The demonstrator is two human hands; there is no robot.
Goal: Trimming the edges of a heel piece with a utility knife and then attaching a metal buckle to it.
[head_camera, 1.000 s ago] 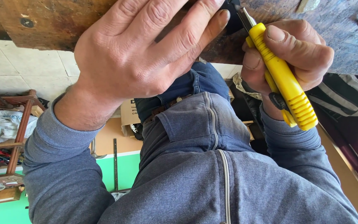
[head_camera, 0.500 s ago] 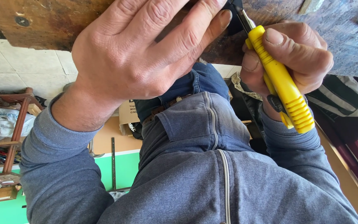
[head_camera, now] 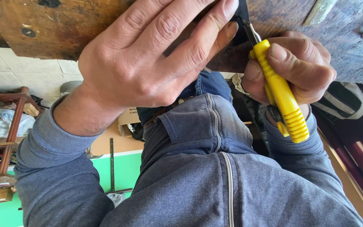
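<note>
My right hand [head_camera: 299, 69] grips a yellow utility knife [head_camera: 280, 92] with a ribbed handle, its metal blade tip pointing up-left against a dark piece [head_camera: 241, 25] lying on the worn wooden bench top [head_camera: 64, 25]. My left hand [head_camera: 148, 63] lies flat with its fingers spread over that dark piece, the fingertips pressing down right beside the blade. Most of the dark piece is hidden under the left hand.
Below the bench edge show my grey zip jacket [head_camera: 215, 185] and jeans. At the left stands a wooden rack [head_camera: 11, 138] with tools and a white bag. A green floor patch [head_camera: 124, 172] and a cardboard box [head_camera: 129, 120] lie below; striped fabric [head_camera: 349, 101] lies at the right.
The view has shifted slightly. My right hand with the knife has moved a little, the blade staying at the dark piece; my left hand stays pressed down.
</note>
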